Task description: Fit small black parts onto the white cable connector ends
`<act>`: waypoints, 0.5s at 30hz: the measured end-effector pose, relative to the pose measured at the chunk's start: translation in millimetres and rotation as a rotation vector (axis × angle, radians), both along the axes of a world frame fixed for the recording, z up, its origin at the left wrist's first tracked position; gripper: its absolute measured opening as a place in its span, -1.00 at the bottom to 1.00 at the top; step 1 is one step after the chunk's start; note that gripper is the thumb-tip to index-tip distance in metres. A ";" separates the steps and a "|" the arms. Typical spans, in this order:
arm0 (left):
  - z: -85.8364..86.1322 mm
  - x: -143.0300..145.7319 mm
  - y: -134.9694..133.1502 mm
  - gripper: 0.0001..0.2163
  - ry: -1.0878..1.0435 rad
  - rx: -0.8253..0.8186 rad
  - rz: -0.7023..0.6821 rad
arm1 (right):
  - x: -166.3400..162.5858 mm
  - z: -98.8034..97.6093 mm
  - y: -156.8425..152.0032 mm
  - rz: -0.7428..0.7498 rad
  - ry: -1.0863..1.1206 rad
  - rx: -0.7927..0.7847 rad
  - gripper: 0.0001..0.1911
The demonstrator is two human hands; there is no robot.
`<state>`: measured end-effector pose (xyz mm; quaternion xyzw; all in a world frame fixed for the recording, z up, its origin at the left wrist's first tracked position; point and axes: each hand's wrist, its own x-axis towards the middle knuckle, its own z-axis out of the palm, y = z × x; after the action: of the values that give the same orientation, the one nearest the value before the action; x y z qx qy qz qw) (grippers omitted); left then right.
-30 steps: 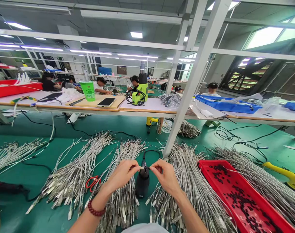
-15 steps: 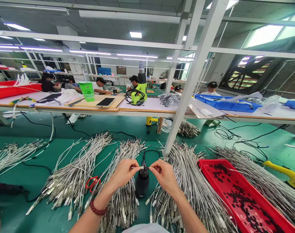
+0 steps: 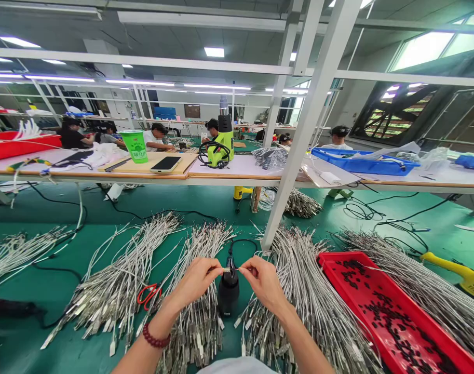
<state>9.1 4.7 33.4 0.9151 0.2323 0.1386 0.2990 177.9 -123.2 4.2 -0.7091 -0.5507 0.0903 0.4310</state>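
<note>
My left hand (image 3: 200,279), with a dark red bead bracelet on the wrist, pinches one side of a short, thin cable piece (image 3: 226,269). My right hand (image 3: 263,280) pinches its other side between thumb and forefinger. The piece spans the gap between my fingertips, close to the nozzle of a black heat gun (image 3: 229,296) that stands upright on the green bench. Its exact ends are too small to make out. Bundles of white cables with metal plugs lie on both sides, a left bundle (image 3: 198,301) and a right bundle (image 3: 299,291).
A red tray (image 3: 326,259) of small black parts is at the right, with a yellow heat gun (image 3: 470,280) beyond it. Red-handled scissors (image 3: 147,296) lie among cables. A slanted white post (image 3: 291,187) rises ahead. The shelf bears a green cup (image 3: 135,147) and a phone (image 3: 165,164).
The camera view has shifted slightly. Both hands stay pinched at the heat gun's nozzle, and the piece between them looks slightly shifted.
</note>
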 end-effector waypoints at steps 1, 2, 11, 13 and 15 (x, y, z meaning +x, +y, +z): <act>0.1 -0.3 -0.1 -0.65 0.009 0.003 -0.003 | 0.2 0.1 -0.3 0.004 -0.003 -0.002 -0.82; 0.3 -0.6 -0.3 -0.64 0.014 0.003 -0.007 | 0.4 0.3 -0.6 0.007 -0.006 -0.003 -0.82; 3.4 -3.6 -0.9 -0.74 0.003 -0.028 -0.042 | -0.5 6.6 -1.7 0.036 -0.042 -0.024 -0.80; 4.0 -3.6 -0.6 -0.74 0.016 -0.031 -0.040 | -0.9 7.0 -2.0 0.038 -0.047 -0.024 -0.78; 3.8 -3.4 -0.4 -0.73 0.027 -0.028 -0.039 | -0.8 6.4 -2.3 0.038 -0.049 -0.022 -0.78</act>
<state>5.7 4.3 37.2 0.9170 0.2203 0.1170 0.3112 177.1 -125.5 10.6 -0.7051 -0.5735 0.0874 0.4078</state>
